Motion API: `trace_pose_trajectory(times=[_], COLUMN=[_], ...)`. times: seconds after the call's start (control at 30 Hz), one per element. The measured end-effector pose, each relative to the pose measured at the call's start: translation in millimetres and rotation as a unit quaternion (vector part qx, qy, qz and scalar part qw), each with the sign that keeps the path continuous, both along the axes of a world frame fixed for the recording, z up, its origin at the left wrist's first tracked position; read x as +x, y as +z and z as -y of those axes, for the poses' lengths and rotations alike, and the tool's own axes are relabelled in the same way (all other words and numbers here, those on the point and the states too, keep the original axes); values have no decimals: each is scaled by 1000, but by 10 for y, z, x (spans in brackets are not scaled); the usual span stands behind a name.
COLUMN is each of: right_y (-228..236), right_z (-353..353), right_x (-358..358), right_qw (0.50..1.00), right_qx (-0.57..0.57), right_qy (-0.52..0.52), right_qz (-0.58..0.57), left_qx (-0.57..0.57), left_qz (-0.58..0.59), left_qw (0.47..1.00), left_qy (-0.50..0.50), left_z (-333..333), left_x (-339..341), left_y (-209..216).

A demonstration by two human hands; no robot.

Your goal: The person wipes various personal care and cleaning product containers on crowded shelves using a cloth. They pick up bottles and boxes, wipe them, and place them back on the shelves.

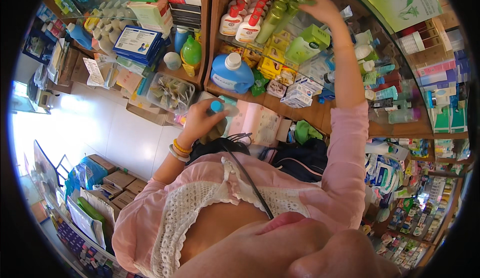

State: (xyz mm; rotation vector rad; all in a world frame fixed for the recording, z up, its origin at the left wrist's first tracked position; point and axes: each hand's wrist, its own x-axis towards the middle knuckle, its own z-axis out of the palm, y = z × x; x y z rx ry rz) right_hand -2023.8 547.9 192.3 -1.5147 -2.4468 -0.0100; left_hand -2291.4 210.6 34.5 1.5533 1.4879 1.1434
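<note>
My left hand (199,120) is closed round a small bottle with a blue cap (217,106), held in front of my chest; the fingers hide part of its body. My right arm stretches up to the glass shelf on the right. There my right hand (322,10) has its fingers extended and apart, at the rear of a row of slim green bottles (275,20). Whether the fingertips touch a bottle is hard to make out. White bottles with red caps (247,28) stand left of that row. A green box (307,43) sits just below the hand.
Below the shelf stand a big blue jug (232,73), yellow packets (272,63) and white-blue boxes (300,93). A clear plastic tub (171,93) rests near my left hand. Tubes and bottles (387,95) crowd beside my right arm. Cardboard boxes (120,179) lie on the floor at left.
</note>
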Motion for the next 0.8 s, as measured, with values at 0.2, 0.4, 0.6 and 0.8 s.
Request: trace_pose_trajectory(times=[0.2, 0.4, 0.6, 0.8], right_y=[-259, -187, -171, -228], right_z=[-223, -157, -181, -402], right_x=[-390, -129, 181, 298], right_qw=[986, 986, 974, 985], right_qx=[-62, -146, -127, -73], right_qy=[-19, -64, -122, -66], right_qz=[152, 49, 140, 139], left_qx=[11, -16, -7, -4], left_qz=[38, 54, 30, 35], left_qw=[998, 996, 998, 998], left_qy=[38, 64, 61, 52], left_z=[82, 126, 67, 46], left_x=[-49, -113, -106, -95], left_y=[-86, -112, -101, -115])
